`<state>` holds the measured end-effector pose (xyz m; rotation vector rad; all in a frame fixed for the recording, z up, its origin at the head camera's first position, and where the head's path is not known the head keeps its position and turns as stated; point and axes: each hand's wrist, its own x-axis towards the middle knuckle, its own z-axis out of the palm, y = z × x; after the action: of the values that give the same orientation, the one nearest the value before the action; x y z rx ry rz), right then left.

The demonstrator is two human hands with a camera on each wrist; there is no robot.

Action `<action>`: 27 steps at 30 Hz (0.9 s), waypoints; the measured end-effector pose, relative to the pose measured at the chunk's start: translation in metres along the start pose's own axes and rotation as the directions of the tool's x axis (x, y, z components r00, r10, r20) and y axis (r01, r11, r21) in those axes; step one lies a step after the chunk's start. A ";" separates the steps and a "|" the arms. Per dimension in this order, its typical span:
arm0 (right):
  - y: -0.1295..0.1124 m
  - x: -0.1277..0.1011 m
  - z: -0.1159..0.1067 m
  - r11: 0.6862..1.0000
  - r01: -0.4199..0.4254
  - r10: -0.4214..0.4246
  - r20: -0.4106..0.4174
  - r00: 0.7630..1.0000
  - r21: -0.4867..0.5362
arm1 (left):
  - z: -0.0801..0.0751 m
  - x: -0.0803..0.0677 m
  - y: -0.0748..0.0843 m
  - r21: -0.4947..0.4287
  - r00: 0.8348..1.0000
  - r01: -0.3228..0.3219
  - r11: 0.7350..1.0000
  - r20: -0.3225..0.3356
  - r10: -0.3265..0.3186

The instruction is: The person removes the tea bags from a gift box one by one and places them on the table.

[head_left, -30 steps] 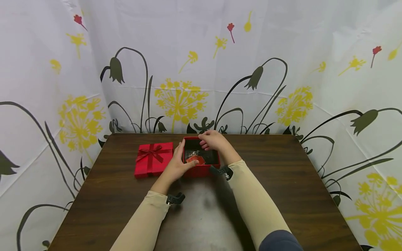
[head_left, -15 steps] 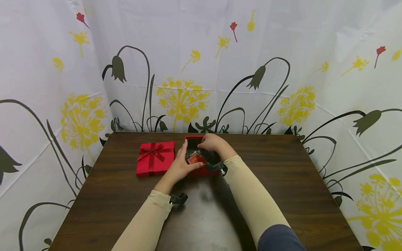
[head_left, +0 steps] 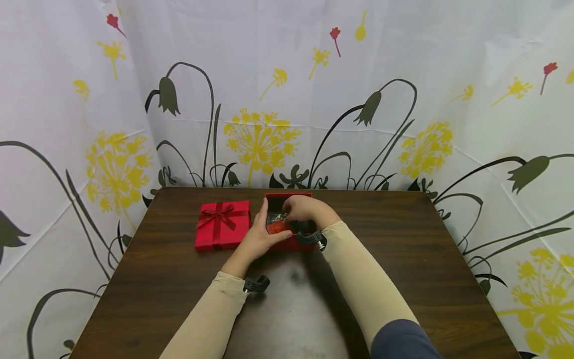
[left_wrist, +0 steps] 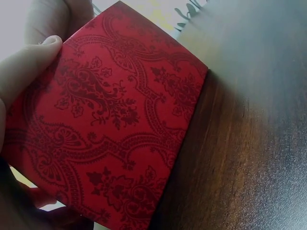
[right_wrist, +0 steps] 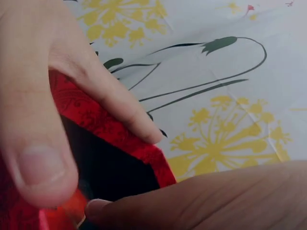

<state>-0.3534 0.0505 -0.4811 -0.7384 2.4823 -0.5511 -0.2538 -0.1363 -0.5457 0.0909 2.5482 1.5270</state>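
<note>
Since the frame a sec ago my right hand (head_left: 301, 208) has dropped from the far rim down into the open red cardboard gift box (head_left: 288, 243), and the head cam has tipped a touch, so the table sits a bit higher in view. Left hand (head_left: 260, 238) hasn't shifted: it grips the box's left-front corner, thumb on the damask-print red side wall (left_wrist: 120, 124), fingers wrapped round the edge. Right-hand fingers are curled inside the black-lined cavity, over the small orange-red item in clear wrapping (head_left: 279, 227); wrist cam shows fingertips right at the orange bit, but I can't tell whether they actually pinch it or just touch. Item sits in the box, low and toward the left side. Red square lid w/ ribbon bow (head_left: 221, 223) lies flat just left of the box on the dark wood-grain table (head_left: 403, 259), apart from it. My read: lid-off is done, reach-in is done; the item isn't lifted clear yet, lid untouched.
</note>
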 end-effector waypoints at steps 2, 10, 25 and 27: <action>0.002 -0.002 -0.001 1.000 0.023 -0.023 0.009 1.000 0.006 | 0.001 0.000 0.000 -0.002 1.000 0.007 1.000 0.002 -0.007; 0.008 -0.006 -0.003 0.992 0.103 -0.105 0.024 0.994 0.066 | 0.001 0.002 -0.002 -0.003 1.000 0.000 1.000 0.001 0.000; 0.018 -0.001 0.002 0.979 0.161 -0.171 0.076 0.982 0.124 | 0.001 0.004 -0.003 -0.022 1.000 -0.015 1.000 0.009 0.015; 0.018 -0.001 0.003 0.980 0.149 -0.159 0.073 0.985 0.129 | 0.001 0.005 -0.003 -0.018 1.000 -0.013 1.000 0.012 0.013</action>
<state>-0.3586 0.0645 -0.4921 -0.8911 2.3049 -0.7086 -0.2581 -0.1368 -0.5494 0.1140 2.5294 1.5491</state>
